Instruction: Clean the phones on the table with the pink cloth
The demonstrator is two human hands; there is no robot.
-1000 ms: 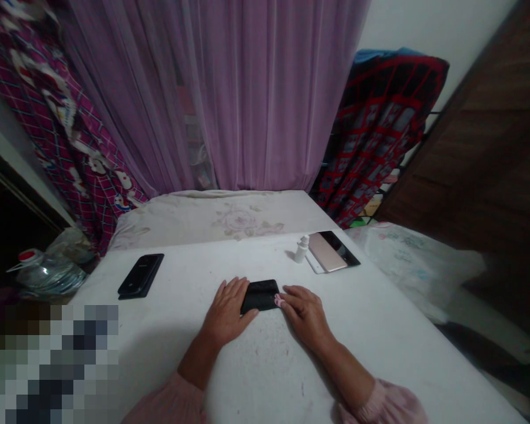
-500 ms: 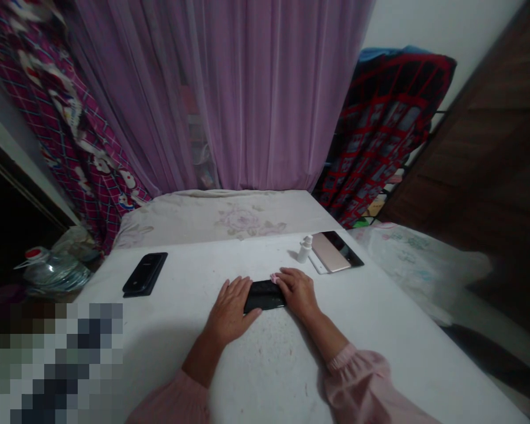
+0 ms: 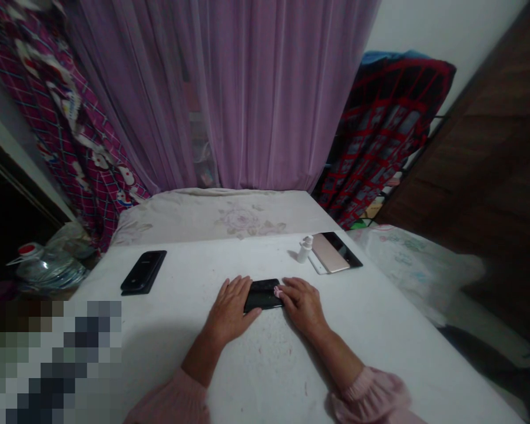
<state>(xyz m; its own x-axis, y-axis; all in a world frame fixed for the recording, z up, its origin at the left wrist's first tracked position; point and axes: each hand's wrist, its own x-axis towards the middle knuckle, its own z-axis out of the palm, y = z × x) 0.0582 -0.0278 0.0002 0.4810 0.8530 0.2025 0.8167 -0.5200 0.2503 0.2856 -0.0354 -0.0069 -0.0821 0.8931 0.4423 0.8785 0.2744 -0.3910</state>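
A black phone (image 3: 264, 297) lies flat on the white-covered table in front of me. My left hand (image 3: 232, 309) grips its left end, thumb along the near edge and fingers over the far side. At the phone's right end, my right hand (image 3: 304, 303) pinches a small pink cloth (image 3: 278, 291) against the dark surface. Most of the cloth is hidden under the fingertips. Beyond the right hand stands a small white spray bottle (image 3: 304, 249).
Beside the bottle lie several flat devices, among them a rose-gold phone (image 3: 331, 253). A dark phone (image 3: 143, 272) rests on another dark flat piece at the left. A water jug (image 3: 48, 271) stands past the table's left edge. Purple curtains (image 3: 265, 94) hang behind.
My right hand has slid the pink cloth from the phone's far right corner nearer to me along its right end. My left hand stays on the phone.
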